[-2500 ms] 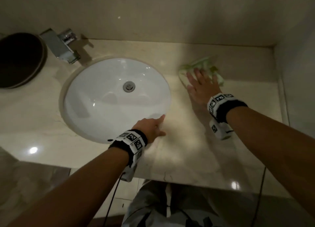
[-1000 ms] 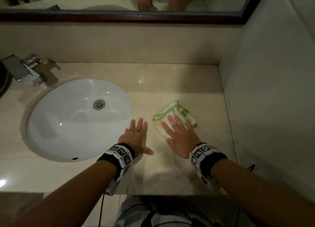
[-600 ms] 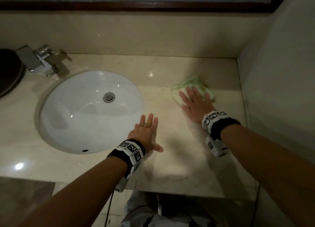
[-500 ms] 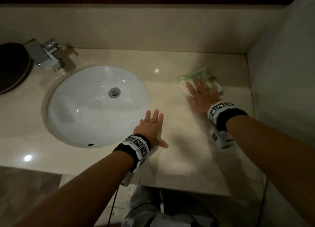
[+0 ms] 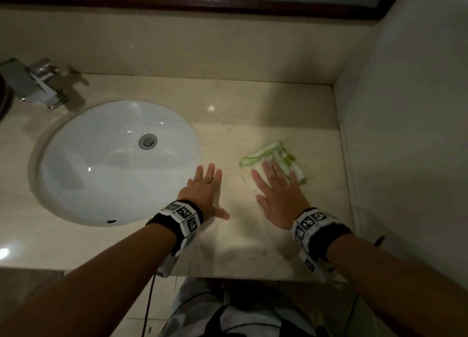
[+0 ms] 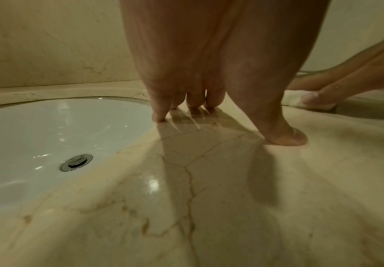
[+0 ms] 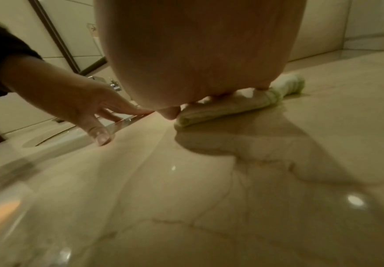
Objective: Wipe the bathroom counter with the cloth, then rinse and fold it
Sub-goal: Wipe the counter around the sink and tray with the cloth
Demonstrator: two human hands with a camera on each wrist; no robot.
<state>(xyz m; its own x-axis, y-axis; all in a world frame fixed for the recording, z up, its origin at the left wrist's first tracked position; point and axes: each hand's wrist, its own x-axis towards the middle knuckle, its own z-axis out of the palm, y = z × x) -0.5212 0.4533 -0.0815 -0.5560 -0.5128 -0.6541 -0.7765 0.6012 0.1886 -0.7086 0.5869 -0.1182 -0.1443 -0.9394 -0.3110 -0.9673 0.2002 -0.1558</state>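
Cloth first: the small folded white cloth with thin green stripes point(image 5: 272, 158) lies flat on the shiny beige marble counter point(image 5: 248, 245), on the right side, between the round white sink bowl point(image 5: 101, 164) and the right wall. It looks soft and bunched, with its green edges curling up at the far end. From the right wrist view it looks like a low, squashed roll point(image 7: 232, 108) with a puffy end sticking out to the right.

The right hand point(image 5: 278, 197) lies flat on the near part of the cloth, fingers straight and spread a little, pressing it down on the counter. It does not pinch or wrap the cloth.

The left hand point(image 5: 202, 192) is just to the left of it, close but not touching the cloth. Its fingers point(image 6: 158, 115) are straight and its thumb sticks out to the side, with the tips resting on the counter right at the sink's edge. It holds nothing.

A square silver tap point(image 5: 33, 85) stands at the far left, behind the sink. A round silver drain point(image 5: 148, 141) sits in the bowl.
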